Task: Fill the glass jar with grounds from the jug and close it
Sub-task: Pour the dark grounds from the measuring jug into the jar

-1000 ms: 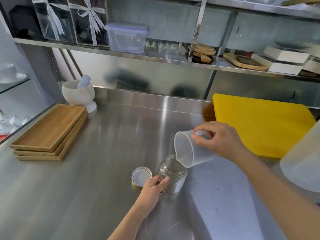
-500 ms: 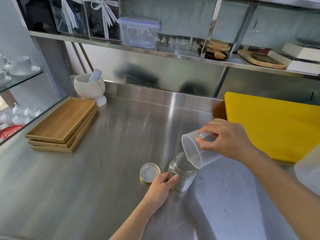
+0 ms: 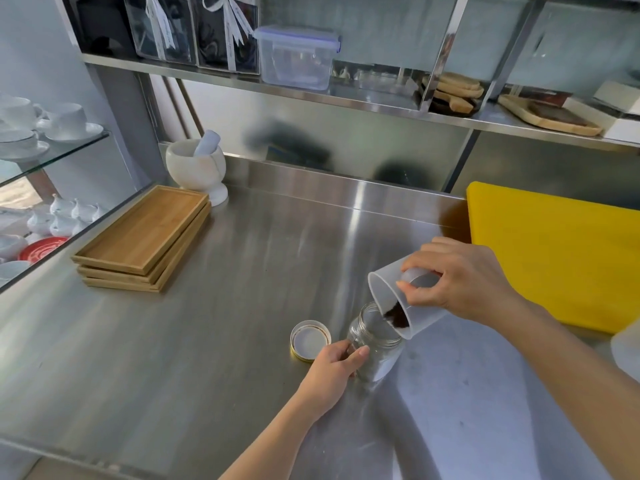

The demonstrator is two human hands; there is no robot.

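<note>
A clear glass jar [image 3: 375, 344] stands open on the steel counter [image 3: 214, 341]. My left hand [image 3: 332, 372] grips its left side. My right hand [image 3: 457, 278] holds a translucent plastic jug [image 3: 388, 292] tipped steeply over the jar's mouth. Dark grounds [image 3: 394, 315] have slid to the jug's lip, right above the jar's opening. The jar's lid [image 3: 310, 340] lies upside down on the counter just left of the jar, gold-rimmed with a white inside.
A yellow cutting board [image 3: 561, 251] lies at the right. Stacked wooden trays [image 3: 145, 237] and a white mortar with pestle [image 3: 197, 168] sit at the back left. A translucent container [image 3: 627, 344] shows at the right edge. Shelves hold boxes, cups and boards.
The jug has tipped further and dark grounds now show at its lip over the jar. My view has shifted right and down. My left hand stays on the jar.
</note>
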